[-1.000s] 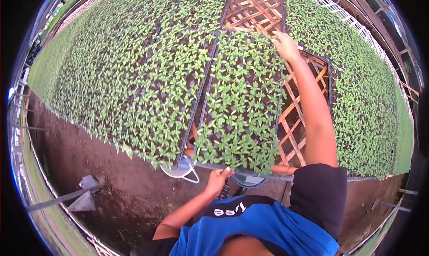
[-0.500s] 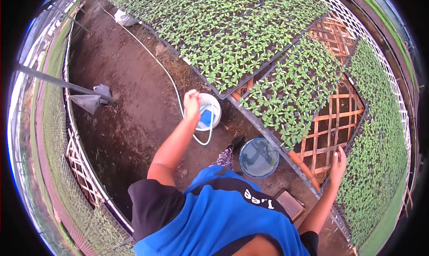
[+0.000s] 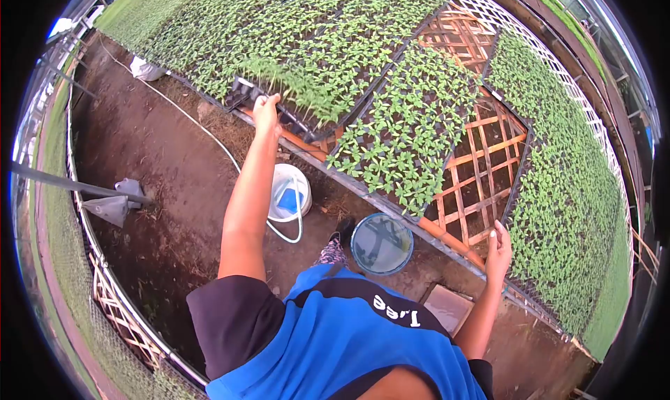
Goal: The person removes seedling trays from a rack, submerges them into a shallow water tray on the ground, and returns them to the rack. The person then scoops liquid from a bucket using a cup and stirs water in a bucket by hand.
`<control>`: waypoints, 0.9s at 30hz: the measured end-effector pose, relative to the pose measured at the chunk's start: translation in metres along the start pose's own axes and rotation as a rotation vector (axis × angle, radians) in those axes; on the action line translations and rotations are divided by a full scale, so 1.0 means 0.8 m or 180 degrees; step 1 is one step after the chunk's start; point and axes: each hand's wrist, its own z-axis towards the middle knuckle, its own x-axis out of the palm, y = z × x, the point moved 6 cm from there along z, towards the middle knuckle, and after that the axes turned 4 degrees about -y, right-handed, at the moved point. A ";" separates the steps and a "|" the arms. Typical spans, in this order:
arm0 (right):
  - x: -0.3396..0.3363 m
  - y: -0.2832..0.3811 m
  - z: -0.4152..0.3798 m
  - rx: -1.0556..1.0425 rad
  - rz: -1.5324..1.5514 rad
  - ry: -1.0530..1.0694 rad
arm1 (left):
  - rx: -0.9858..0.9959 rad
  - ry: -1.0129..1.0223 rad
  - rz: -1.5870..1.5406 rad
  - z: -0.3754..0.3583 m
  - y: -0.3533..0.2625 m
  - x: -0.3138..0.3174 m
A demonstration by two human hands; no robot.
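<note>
My left hand (image 3: 266,114) grips the near edge of a black seedling tray (image 3: 293,124) at the edge of the bench. That tray is tilted up, and its green seedlings (image 3: 300,89) lean and look blurred. My right hand (image 3: 498,252) is raised by the bench's front rail, beside the bare wooden lattice. Its fingers are curled and close together, and whether anything small is between them cannot be made out. Between my hands lies another tray of seedlings (image 3: 405,128), flat on the bench.
A white bucket (image 3: 283,211) with something blue and a hose (image 3: 202,128) stands on the soil. Near my feet is a round tub of water (image 3: 382,243). Wooden lattice (image 3: 481,163) shows between trays. More seedlings (image 3: 565,225) fill the right side. A grey pole (image 3: 63,182) juts in from the left.
My left hand has moved from above the white bucket to the tray's edge and taken hold; that tray's near edge has lifted. The view has shifted, with the bench now lower and further left.
</note>
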 end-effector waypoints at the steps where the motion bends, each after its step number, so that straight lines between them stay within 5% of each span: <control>1: 0.007 0.011 0.007 0.0032 0.0041 0.0024 | -0.0336 -0.0053 0.0093 -0.051 -0.051 0.052; 4: 0.031 0.040 0.029 -0.0137 -0.0042 0.0092 | 0.0387 0.0185 -0.0148 0.003 -0.088 0.123; 11: 0.059 0.068 0.046 -0.0239 -0.0093 -0.0080 | 0.0608 0.0318 -0.0185 0.084 -0.214 0.308; 14: 0.046 0.062 0.032 -0.0078 -0.0173 -0.0283 | 0.0516 0.0904 -0.0410 0.182 -0.242 0.383; 16: 0.032 0.053 0.015 0.0130 -0.0194 -0.0444 | 0.1141 0.1428 -0.0369 0.142 -0.272 0.429; 18: 0.015 0.046 -0.006 0.0283 -0.0250 -0.0616 | 0.0718 0.1290 -0.0253 0.222 -0.289 0.471; 22: -0.026 0.027 -0.066 0.0417 -0.0500 -0.0997 | 0.0734 0.1393 0.0049 0.235 -0.326 0.535; 27: -0.071 -0.024 -0.168 0.0868 -0.0518 -0.1392 | 0.0879 0.2149 0.0421 0.143 -0.369 0.620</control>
